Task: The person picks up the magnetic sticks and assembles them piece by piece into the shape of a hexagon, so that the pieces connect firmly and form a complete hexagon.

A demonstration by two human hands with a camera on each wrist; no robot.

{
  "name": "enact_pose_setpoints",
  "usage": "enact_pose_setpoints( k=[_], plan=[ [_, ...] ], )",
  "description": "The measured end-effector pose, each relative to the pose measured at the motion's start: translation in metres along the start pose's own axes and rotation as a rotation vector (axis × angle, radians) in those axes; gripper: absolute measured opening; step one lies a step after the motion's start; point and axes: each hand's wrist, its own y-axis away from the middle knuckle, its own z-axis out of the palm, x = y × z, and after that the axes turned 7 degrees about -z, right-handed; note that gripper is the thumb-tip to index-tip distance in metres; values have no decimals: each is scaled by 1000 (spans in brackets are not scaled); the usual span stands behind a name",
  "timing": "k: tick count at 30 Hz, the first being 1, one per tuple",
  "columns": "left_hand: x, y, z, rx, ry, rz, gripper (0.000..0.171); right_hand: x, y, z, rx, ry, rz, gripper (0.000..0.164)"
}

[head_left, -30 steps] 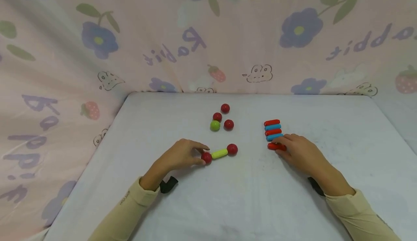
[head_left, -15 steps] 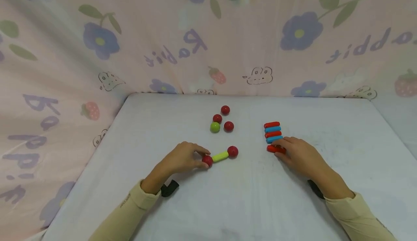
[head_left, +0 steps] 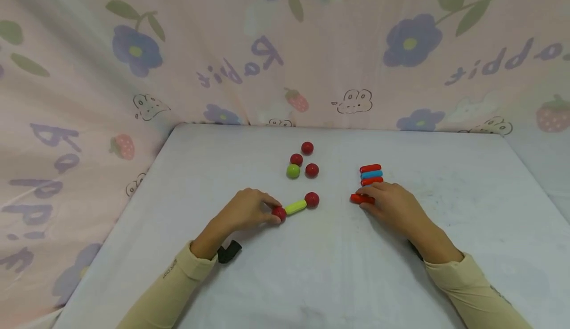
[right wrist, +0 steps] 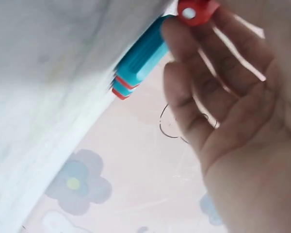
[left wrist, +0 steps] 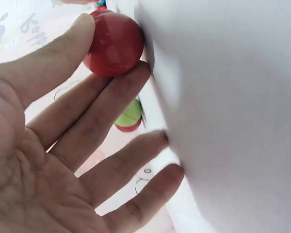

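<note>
On the counter [head_left: 329, 279], left grip [head_left: 245, 211] pinches a red ball [left wrist: 115, 42], right grip [head_left: 397, 208] a red stick [head_left: 357, 199], likely light, best held midway.

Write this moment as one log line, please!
left grip: pinches red ball at end of yellow stick; right grip: pinches red stick; yellow stick other end: second red ball; beyond: green ball

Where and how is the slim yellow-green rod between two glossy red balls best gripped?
Probably pinch the slim yellow-green rod at its middle, from above, across its exposed long sides: a glossy red ball sits at its right end, and the left hand pinches the other red ball at its left.
</note>
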Motion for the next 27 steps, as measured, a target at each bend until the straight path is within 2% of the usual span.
enact_pose_setpoints(
  k=[10, 15, 21, 27],
  plan=[
    [-10, -6, -3, -18, 80, -22, 34, -22, -23, 7, -43, -27, -9, 35],
    [-12, -8, -5, -24, 92, -22, 35, -33, -34, 13, -26, -30, -34, 35],
    [-14, -7, -5, -26, 119, -45, 33, -45, -43, 18, -43, -53, -76, 32],
    [-14, -7, -5, -23, 122, -48, 34, -49, -43, 18, -69, -56, -4, 36]
  ],
)
